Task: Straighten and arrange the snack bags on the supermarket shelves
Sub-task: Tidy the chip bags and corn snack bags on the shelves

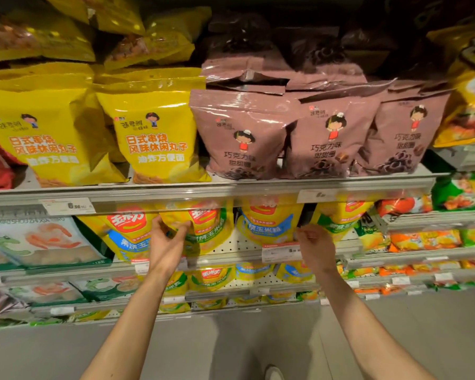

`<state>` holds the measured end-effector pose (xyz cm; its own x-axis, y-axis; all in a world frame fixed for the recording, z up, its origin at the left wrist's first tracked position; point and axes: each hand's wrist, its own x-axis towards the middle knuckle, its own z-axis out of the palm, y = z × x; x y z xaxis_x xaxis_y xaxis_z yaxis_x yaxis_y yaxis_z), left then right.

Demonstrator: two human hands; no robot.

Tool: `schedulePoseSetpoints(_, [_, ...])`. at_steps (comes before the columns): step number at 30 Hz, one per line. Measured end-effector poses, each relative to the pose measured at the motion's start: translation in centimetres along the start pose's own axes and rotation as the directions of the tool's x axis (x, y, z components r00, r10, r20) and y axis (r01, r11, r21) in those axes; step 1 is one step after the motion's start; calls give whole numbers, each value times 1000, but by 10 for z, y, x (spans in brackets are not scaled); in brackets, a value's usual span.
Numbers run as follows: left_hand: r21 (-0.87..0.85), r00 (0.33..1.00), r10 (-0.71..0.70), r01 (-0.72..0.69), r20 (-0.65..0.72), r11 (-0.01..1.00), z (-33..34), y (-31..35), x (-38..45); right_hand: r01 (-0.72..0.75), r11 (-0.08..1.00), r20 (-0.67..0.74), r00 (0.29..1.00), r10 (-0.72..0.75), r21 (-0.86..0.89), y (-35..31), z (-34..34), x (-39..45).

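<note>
On the second shelf, below the price rail, stood glossy yellow corn-snack bags with red logos. Left to right: the left hand [166, 242] curled its fingers at the lower edge of a tilted yellow-and-green bag [203, 229], seemingly pinching it; a blue-banded yellow bag [266, 226] stood upright between; the right hand [313, 248], loosely curled and empty, hovered just beside it, nearer than the left.
</note>
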<state>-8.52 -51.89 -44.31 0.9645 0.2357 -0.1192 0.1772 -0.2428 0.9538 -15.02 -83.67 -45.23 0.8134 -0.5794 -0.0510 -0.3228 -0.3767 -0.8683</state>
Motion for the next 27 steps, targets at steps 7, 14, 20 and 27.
schedulePoseSetpoints(7, [-109, 971, -36, 10, -236, 994, 27, -27, -47, -115, 993, -88, 989, 118, 35, 47, -61, 36])
schedulePoseSetpoints(14, [-16, 996, 28, -27, 90, 1000, 148, -9, -90, -97, 995, -81, 992, 99, 29, 79, -114, 73])
schedulePoseSetpoints(20, [-45, 939, 79, -67, 334, 997, 253, 36, -107, 17, 1000, 128, 992, -17, -2, 84, -136, 106])
schedulePoseSetpoints(27, [8, 907, 121, -136, 403, 991, 302, 65, -105, -60, 996, 367, 930, 29, 73, 87, -128, 122])
